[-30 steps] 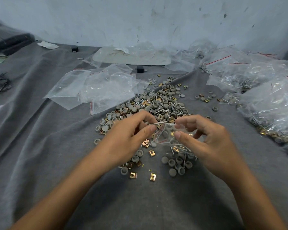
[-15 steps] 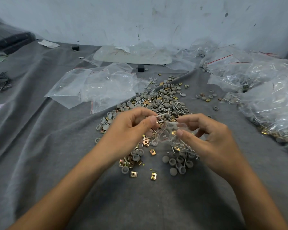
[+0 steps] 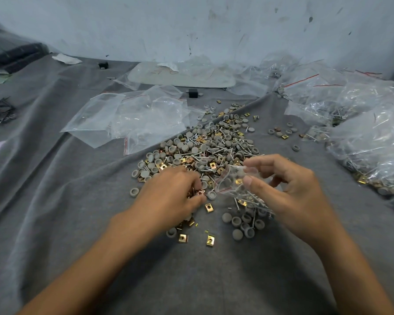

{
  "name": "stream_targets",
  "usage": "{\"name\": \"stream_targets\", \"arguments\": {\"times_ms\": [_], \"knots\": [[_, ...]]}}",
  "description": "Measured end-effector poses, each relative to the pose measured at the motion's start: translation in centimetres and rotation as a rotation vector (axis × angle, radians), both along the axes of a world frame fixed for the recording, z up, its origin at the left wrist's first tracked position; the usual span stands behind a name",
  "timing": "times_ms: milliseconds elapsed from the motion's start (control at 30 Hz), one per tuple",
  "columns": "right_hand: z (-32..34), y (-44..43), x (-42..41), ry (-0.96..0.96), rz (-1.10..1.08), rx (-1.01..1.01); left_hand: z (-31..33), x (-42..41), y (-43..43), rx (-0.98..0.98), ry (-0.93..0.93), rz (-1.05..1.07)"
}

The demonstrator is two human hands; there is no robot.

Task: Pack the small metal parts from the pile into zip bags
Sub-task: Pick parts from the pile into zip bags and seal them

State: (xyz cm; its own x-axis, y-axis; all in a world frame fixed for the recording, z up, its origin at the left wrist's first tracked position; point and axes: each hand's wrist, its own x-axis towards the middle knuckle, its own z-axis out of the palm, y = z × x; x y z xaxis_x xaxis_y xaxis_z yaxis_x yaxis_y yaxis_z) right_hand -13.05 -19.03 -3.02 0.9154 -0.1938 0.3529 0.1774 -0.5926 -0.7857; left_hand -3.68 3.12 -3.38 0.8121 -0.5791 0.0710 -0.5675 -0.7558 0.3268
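- Our left hand lies knuckles up on the near edge of the pile of small metal parts, fingers curled down among the clips and caps; we cannot tell whether it grips one.
- Our right hand pinches a small zip bag between thumb and fingers, holding it just above the pile, partly filled.
- The pile sits mid-surface on a grey cloth.
- Empty bags lie beyond the pile to the left.
- Filled bags are heaped along the right.
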Motion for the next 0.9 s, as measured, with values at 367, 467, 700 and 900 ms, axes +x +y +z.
{"name": "stream_targets", "arguments": {"times_ms": [367, 467, 700, 900], "knots": [[0.0, -0.2, -0.1, 0.005, -0.001, 0.017, -0.4, -0.2, -0.7, 0.088, -0.207, -0.042], [0.0, -0.1, -0.1, 0.01, -0.002, 0.012, -0.3, -0.3, -0.9, 0.135, -0.269, -0.036], [0.4, 0.1, -0.4, 0.017, 0.005, 0.006, -0.6, 0.3, -0.4, 0.023, -0.176, -0.006], [0.6, 0.5, -0.4, 0.018, 0.011, 0.006, 0.4, 1.1, 0.6, -0.296, 0.074, 0.018]]}}
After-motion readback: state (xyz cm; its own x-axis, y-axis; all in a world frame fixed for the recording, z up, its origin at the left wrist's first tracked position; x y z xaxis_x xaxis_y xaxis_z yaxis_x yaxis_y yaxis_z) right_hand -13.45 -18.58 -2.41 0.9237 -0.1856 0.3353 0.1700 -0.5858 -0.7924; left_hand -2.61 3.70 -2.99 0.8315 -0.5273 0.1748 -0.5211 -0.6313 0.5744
